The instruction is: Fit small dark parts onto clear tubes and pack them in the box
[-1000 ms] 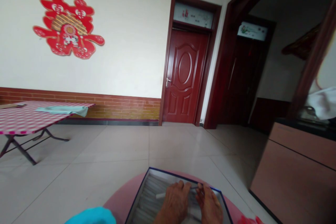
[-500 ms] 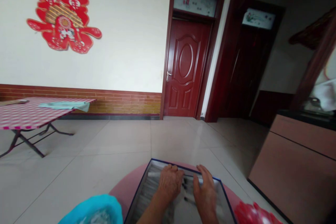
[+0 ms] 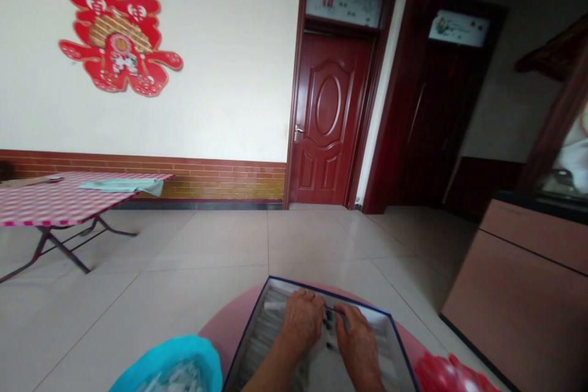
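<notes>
Left hand (image 3: 301, 321) and right hand (image 3: 357, 346) close together at bottom centre, not clasped, both reaching down into a shallow navy-edged box (image 3: 331, 296). Thin dark rod (image 3: 334, 310) ran between the two hands, near the fingertips; could not tell whether it was gripped. White sticks (image 3: 269, 334) lay in rows in the left part of the box. Box sat on a round pink surface (image 3: 220, 334).

Lower left, a blue basin (image 3: 169, 355) held whitish contents, too blurred to identify. Lower right, a red plastic bag (image 3: 452, 373). Farther off at left, a folding table (image 3: 59, 205) with pink checked cover, a pale green cloth (image 3: 122, 186) on it. Red panelled door (image 3: 328, 116) upper centre.
</notes>
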Tool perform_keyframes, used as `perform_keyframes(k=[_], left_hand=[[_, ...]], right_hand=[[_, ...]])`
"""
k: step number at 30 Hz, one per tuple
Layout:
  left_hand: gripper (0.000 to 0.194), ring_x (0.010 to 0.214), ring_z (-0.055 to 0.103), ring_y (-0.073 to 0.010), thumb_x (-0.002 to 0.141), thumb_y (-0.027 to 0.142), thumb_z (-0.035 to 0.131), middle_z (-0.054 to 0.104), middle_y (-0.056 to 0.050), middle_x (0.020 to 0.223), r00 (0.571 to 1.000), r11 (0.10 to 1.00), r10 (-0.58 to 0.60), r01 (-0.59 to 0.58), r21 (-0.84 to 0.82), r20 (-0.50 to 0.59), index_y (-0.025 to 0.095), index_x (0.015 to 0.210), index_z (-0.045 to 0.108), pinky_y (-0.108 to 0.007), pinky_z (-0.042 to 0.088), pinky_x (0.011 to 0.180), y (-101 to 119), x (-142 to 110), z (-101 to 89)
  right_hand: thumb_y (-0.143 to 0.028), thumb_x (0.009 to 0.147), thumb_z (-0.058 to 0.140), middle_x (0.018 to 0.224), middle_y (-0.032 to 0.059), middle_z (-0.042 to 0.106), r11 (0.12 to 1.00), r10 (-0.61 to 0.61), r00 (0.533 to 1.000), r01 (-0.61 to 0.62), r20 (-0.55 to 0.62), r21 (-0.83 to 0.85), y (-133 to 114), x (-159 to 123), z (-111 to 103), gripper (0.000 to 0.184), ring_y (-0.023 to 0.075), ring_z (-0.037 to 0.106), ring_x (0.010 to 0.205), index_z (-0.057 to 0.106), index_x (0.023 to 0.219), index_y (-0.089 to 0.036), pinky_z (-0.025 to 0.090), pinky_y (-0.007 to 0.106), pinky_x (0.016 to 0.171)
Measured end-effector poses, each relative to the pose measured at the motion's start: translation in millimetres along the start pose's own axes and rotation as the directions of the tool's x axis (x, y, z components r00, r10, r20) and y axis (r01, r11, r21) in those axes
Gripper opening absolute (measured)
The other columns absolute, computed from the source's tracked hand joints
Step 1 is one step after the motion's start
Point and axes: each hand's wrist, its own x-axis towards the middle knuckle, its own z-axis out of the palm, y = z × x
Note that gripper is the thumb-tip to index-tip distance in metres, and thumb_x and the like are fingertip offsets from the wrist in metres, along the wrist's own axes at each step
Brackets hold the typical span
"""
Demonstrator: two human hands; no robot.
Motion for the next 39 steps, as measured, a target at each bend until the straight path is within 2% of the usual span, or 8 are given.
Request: perform_keyframes(k=[3, 8, 15, 20, 25, 33, 36, 39], left_hand=[[0.018, 0.077, 0.050, -0.0197, 0.084, 0.020, 0.043, 0.059, -0.004, 0.077, 1.000, 1.000, 0.018, -0.018, -0.009, -0.005, 0.022, 0.085, 0.061, -0.031, 0.036, 0.071, 0.4, -0.5, 2.0], [0.020, 0.079, 0.050, -0.0195, 0.085, 0.019, 0.039, 0.057, -0.004, 0.080, 0.996, 0.999, -0.036, 0.033, -0.034, -0.080, 0.022, 0.086, 0.059, -0.031, 0.036, 0.073, 0.6, 1.7, 3.3], [0.019, 0.080, 0.049, -0.0193, 0.085, 0.018, 0.039, 0.056, -0.004, 0.081, 0.991, 0.997, -0.034, 0.026, -0.068, -0.127, 0.020, 0.087, 0.057, -0.031, 0.038, 0.073, 4.4, 1.5, 3.1], [0.021, 0.080, 0.050, -0.0191, 0.086, 0.017, 0.038, 0.056, -0.004, 0.080, 0.994, 0.998, -0.036, 0.030, -0.053, -0.106, 0.021, 0.086, 0.058, -0.032, 0.038, 0.075, 1.6, 0.2, 1.4], [0.024, 0.081, 0.050, -0.0197, 0.084, 0.016, 0.040, 0.058, -0.004, 0.084, 0.996, 1.000, -0.024, 0.022, -0.021, -0.091, 0.022, 0.098, 0.059, -0.032, 0.038, 0.075, -4.5, 2.3, 4.4], [0.026, 0.080, 0.049, -0.0185, 0.087, 0.018, 0.036, 0.055, -0.005, 0.081, 0.962, 0.980, -0.192, 0.198, 0.009, -0.193, 0.022, 0.100, 0.059, -0.028, 0.037, 0.071, -9.6, 7.2, -9.7], [0.022, 0.079, 0.049, -0.0171, 0.088, 0.026, 0.040, 0.053, -0.004, 0.081, 0.984, 0.995, -0.097, 0.099, 0.005, -0.148, 0.024, 0.092, 0.061, -0.027, 0.037, 0.070, -4.8, 7.4, -18.2], [0.022, 0.077, 0.050, -0.0165, 0.087, 0.028, 0.043, 0.053, -0.004, 0.080, 0.999, 0.999, -0.001, 0.003, 0.040, -0.047, 0.023, 0.081, 0.063, -0.026, 0.037, 0.066, -0.4, 7.0, -22.3]], right_hand=[[-0.023, 0.081, 0.040, 0.090, 0.0084, 0.065, 1.000, -0.016, 1.000, 0.016, -0.001, -0.011, 1.4, -0.4, 1.1, 0.022, 0.0210, 0.059, 0.086, 0.060, 0.089, -0.018, 0.045, 0.035, 0.079], [-0.027, 0.079, 0.041, 0.106, 0.0159, 0.059, 0.993, 0.018, 0.961, -0.050, -0.275, -0.110, 5.2, 0.8, 2.7, 0.034, 0.0270, 0.052, 0.102, 0.054, 0.105, -0.010, 0.041, 0.042, 0.087], [-0.031, 0.080, 0.038, 0.111, 0.0197, 0.055, 0.990, 0.109, 0.947, -0.130, -0.302, -0.048, 8.5, 0.8, 10.2, 0.046, 0.0283, 0.049, 0.106, 0.045, 0.117, -0.004, 0.040, 0.041, 0.089], [-0.036, 0.082, 0.037, 0.097, 0.0134, 0.061, 0.998, 0.068, 0.963, -0.067, -0.259, 0.014, 13.0, 0.4, 9.2, 0.035, 0.0243, 0.055, 0.094, 0.057, 0.100, -0.013, 0.044, 0.039, 0.083], [-0.042, 0.083, 0.035, 0.089, 0.0092, 0.062, 0.993, 0.118, 0.965, -0.118, -0.235, 0.016, 16.6, 1.7, 4.1, 0.034, 0.0223, 0.057, 0.084, 0.059, 0.090, -0.019, 0.046, 0.038, 0.076], [-0.041, 0.084, 0.038, 0.086, 0.0110, 0.059, 0.995, 0.102, 0.944, -0.104, -0.315, 0.013, 23.1, 3.6, -1.4, 0.031, 0.0236, 0.053, 0.088, 0.058, 0.087, -0.017, 0.044, 0.038, 0.079], [-0.037, 0.083, 0.040, 0.089, 0.0088, 0.057, 0.997, 0.075, 0.965, -0.065, -0.250, 0.049, 13.4, 3.4, -2.6, 0.026, 0.0217, 0.054, 0.086, 0.059, 0.085, -0.020, 0.045, 0.037, 0.079], [-0.032, 0.083, 0.042, 0.090, 0.0066, 0.056, 0.993, 0.020, 0.996, -0.009, -0.092, 0.116, -2.0, 3.2, -6.1, 0.020, 0.0192, 0.055, 0.086, 0.060, 0.084, -0.022, 0.044, 0.033, 0.080]])
